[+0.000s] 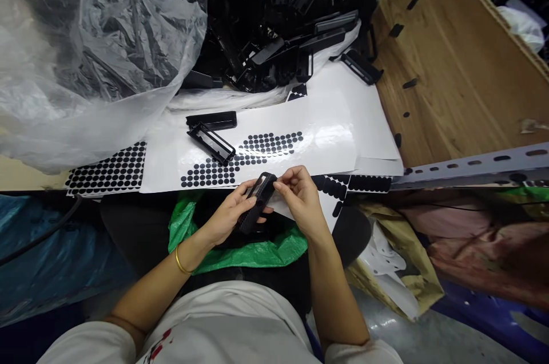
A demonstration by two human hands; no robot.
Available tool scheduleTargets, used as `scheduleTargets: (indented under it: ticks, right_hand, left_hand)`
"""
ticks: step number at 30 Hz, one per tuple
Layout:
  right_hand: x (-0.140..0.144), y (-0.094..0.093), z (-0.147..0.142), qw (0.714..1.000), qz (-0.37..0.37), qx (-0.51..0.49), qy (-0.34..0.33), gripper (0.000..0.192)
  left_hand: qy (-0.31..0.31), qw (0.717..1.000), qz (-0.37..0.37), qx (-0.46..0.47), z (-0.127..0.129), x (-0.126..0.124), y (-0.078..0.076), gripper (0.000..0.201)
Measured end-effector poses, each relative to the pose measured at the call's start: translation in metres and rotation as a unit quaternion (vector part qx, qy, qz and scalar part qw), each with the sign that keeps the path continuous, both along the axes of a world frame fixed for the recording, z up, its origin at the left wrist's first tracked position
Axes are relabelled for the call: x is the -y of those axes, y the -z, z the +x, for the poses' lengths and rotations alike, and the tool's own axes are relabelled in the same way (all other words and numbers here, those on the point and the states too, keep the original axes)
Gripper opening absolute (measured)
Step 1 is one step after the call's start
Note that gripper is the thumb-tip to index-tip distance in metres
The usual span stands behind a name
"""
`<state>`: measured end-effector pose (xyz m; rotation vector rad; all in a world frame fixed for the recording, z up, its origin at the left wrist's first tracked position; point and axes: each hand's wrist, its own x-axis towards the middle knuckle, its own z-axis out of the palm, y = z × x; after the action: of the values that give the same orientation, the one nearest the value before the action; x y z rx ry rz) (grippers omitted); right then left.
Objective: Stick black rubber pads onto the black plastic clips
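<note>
Facing a white sheet (330, 149) beyond the fingers (295, 170). Gripping a black part (263, 194) with the left hand (227, 215), right hand (303, 201) against its edge; cannot tell if pinching anything. Might drop it into the green bag (253, 256) beneath, if loosely held.

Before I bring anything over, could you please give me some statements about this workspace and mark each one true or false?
1. The left hand holds a black part. True.
2. A black frame lies on the white sheet. True.
3. The right hand rests flat on that sheet. False: its fingers are bent, at the far end of the black part.
4. The round dots beside the black frame are red. False: they are black.
5. The gold bangle is on the right wrist. False: it is on the left wrist.
6. Green plastic shows below the hands. True.
</note>
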<state>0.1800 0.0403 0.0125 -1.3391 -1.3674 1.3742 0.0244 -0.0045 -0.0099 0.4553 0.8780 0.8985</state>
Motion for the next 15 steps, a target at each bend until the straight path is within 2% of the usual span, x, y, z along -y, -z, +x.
scheduleTargets:
  ticks: [11,15]
  right_hand:
    - [0.004,0.001,-0.007,0.994,0.055,0.089,0.014,0.012]
    - [0.007,-0.001,-0.012,0.990,0.071,0.121,0.007,0.012]
  left_hand:
    - [-0.014,1.000,0.010,-0.004,0.000,0.000,-0.001,0.047]
    - [-0.020,0.998,0.022,-0.049,0.003,-0.002,0.000,0.041]
